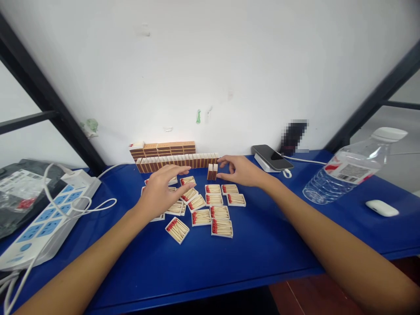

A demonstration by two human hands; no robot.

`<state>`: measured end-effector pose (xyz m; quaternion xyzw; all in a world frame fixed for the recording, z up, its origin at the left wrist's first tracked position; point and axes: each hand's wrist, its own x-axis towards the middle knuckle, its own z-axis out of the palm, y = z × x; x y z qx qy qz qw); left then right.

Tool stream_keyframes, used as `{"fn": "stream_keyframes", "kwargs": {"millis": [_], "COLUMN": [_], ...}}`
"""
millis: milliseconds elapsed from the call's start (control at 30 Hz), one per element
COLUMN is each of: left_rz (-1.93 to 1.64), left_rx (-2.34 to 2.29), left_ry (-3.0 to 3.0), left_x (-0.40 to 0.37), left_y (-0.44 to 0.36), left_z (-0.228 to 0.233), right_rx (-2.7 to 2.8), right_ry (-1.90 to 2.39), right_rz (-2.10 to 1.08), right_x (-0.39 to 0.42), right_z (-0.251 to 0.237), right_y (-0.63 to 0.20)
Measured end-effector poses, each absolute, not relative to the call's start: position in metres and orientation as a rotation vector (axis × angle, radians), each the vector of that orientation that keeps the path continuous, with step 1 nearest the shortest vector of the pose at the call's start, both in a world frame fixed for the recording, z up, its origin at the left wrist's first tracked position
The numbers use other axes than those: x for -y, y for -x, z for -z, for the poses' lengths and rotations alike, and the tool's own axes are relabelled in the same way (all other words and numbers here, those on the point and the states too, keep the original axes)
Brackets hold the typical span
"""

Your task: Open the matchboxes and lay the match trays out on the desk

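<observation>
Several open match trays (pixel 216 213) with red-tipped matches lie in loose rows on the blue table (pixel 262 245). My left hand (pixel 162 190) hovers flat over the left trays, fingers spread, holding nothing. My right hand (pixel 241 170) reaches to two upright brown matchbox sleeves (pixel 212 172), its fingertips touching their right side. Behind them stands a row of upright sleeves (pixel 179 162), and a stack of closed matchboxes (pixel 162 149) lies against the wall.
A white power strip (pixel 49 218) with cables lies at the left beside a dark plastic bag (pixel 19 192). A phone on a white charger (pixel 271 158), a tipped water bottle (pixel 351 170) and a small white case (pixel 381 208) are at the right.
</observation>
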<state>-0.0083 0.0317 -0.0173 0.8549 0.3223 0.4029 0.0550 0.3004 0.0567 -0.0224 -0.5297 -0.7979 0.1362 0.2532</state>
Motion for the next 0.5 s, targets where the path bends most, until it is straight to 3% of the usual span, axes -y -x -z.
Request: {"fn": "stream_keyframes", "kwargs": {"millis": [233, 500], "left_rz": [-1.219, -1.255], "left_rx": [-0.962, -0.919], "left_ry": [-2.645, -2.712], "left_x": [-0.034, -0.037], "left_y": [0.009, 0.012], "left_z": [0.020, 0.022], "right_rx": [2.145, 2.145], "right_ry": [1.743, 1.796], "right_rz": [0.071, -0.085], "right_x": [-0.065, -0.067], "right_z": [0.006, 0.008], "right_y": [-0.353, -0.357]}}
